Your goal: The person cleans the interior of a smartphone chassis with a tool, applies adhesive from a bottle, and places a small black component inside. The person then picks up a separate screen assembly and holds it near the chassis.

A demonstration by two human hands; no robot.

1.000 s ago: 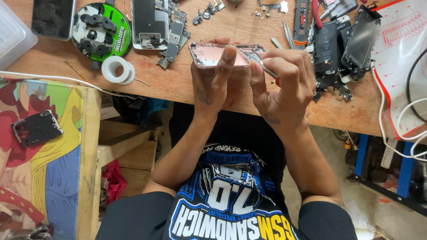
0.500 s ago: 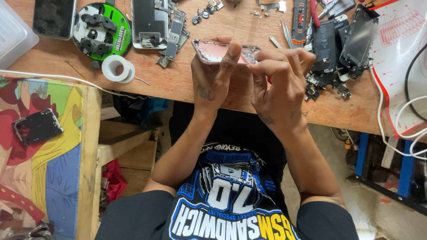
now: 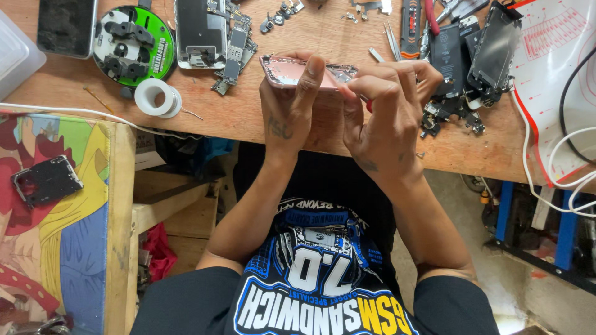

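Head camera: two bare hands meet at the upper middle of the frame, over a wooden workbench point(image 3: 248, 118) with a raw, matt surface. The left hand point(image 3: 287, 105) is closed around one pink phone housing point(image 3: 292, 71), smooth metal with rounded corners, its index finger laid over the edge. The right hand point(image 3: 388, 108) is curled narrow, fingertips pinched on something small and red at the right end of the housing; I cannot tell what it is.

At the upper left lie one dark phone point(image 3: 65, 26), one round green disc point(image 3: 131, 44) carrying black parts, and one white tape roll point(image 3: 155, 97). One opened phone frame point(image 3: 200, 31) lies beside them. At the upper right stand one black screen panel point(image 3: 493, 53) and one white mat with red edge point(image 3: 552, 74). One dark flat part point(image 3: 46, 180) rests on colourful cloth at left.
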